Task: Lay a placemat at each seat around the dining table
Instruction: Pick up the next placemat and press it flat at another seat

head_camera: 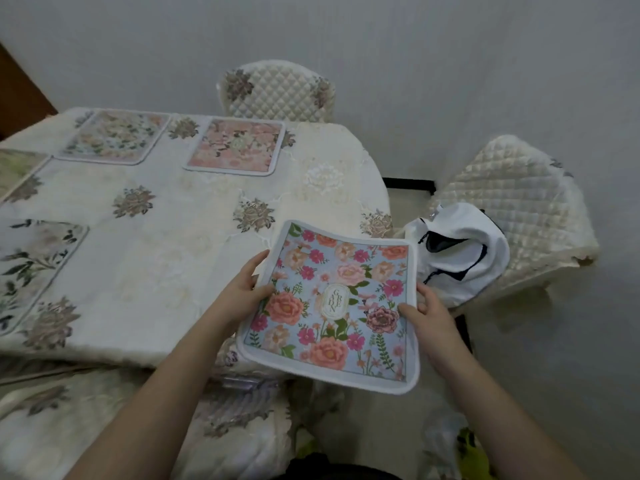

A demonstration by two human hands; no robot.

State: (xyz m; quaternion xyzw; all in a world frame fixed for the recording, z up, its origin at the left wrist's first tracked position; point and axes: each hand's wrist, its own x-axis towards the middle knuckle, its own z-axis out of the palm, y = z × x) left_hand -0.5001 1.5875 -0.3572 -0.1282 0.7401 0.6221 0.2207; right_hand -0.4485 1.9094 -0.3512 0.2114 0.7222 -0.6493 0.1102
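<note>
The left hand (242,289) and the right hand (429,313) each have a grip pinching an opposite edge of a blue floral placemat (332,306), held in the air over the near right corner of the tabletop (166,265). Beyond it, a leafy placemat (31,268) lies at the left edge, and a pink placemat (239,147) and a pale floral placemat (114,136) lie along the far side.

hands (242,289) (427,315) grip blue floral placemat (332,306) | above table (166,258) corner
</note>
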